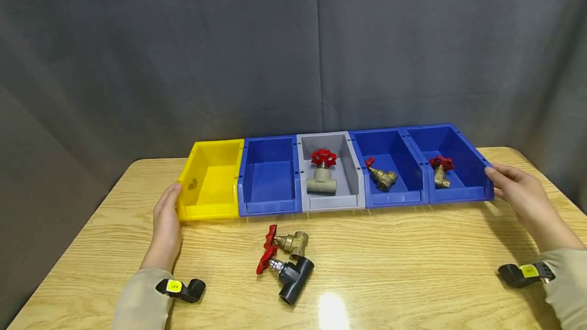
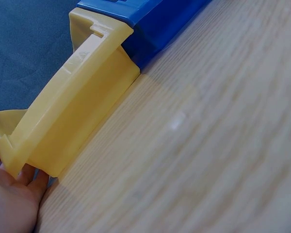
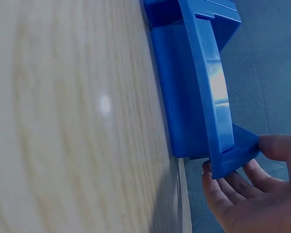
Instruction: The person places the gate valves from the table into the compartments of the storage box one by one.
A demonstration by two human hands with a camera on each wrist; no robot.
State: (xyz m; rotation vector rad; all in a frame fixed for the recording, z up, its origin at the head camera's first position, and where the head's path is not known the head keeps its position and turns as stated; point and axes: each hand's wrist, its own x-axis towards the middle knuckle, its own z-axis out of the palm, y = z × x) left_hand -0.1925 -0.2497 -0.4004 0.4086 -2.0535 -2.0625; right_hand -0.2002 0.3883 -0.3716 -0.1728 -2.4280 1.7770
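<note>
Five bins stand side by side in a row. My left hand (image 1: pixel 166 220) holds the outer side of the yellow bin (image 1: pixel 208 213) at the left end; in the left wrist view its fingers (image 2: pixel 38 183) reach beneath the corner. At the other end my right hand (image 1: pixel 525 197) grips the front corner of the rightmost blue bin (image 1: pixel 463 195), thumb on the edge and fingers lower down. A grey bin (image 1: pixel 335 202) in the middle holds a beige valve with a red handwheel (image 1: pixel 321 182). Brass valves (image 1: pixel 385 180) (image 1: pixel 441 177) lie in the two right blue bins.
On the wooden table (image 1: pixel 390 269) before the row lie a brass gate valve (image 1: pixel 293 243) and a black tee-shaped valve (image 1: pixel 295 279), both with red handwheels. Another blue bin (image 1: pixel 270 207) sits beside the yellow one. A grey curtain (image 1: pixel 229 55) hangs close behind.
</note>
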